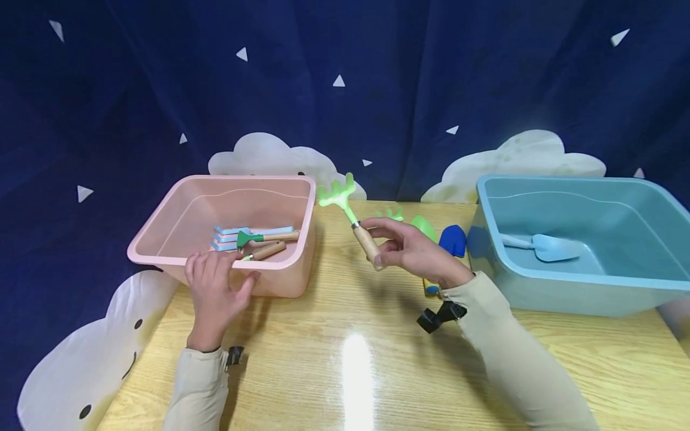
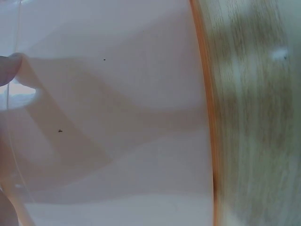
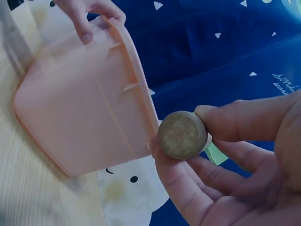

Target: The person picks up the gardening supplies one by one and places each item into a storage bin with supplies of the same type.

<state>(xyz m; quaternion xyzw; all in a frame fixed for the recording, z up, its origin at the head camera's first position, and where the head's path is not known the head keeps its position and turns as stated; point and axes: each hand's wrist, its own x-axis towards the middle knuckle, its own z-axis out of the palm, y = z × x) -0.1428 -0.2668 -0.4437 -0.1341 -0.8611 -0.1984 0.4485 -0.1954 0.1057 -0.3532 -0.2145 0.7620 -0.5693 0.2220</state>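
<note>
Right hand (image 1: 406, 245): the grip is grasping the light green hand rake (image 1: 351, 216) by its wooden handle (image 1: 368, 245), pinched between thumb and fingers. The rake is held raised over the tabletop (image 1: 291, 365), between the two tubs. From the grip it extends to the far left, tines foremost, with the tined head beside the right rim of the pink tub (image 1: 283, 280) and outside it. The handle's butt lies at the near end, next to the thumb; the right wrist view shows its round face between the digits.

Left hand (image 1: 215, 287): the grip is on the near rim of the pink tub, fingers hooked over the edge, thumb against the outer wall.

Contents of the pink tub: a light blue rake (image 1: 220, 245), a dark green rake (image 1: 250, 238) and, nearer, a tool with a wooden handle, its head hidden. In the blue tub (image 1: 571, 293), at right: a light blue trowel (image 1: 557, 248).

On the tabletop, on the far side of the right hand: a second light green rake (image 1: 398, 214), partly covered by that hand, a light green trowel (image 1: 423, 225) and a dark blue trowel (image 1: 453, 239) just left of the blue tub.
</note>
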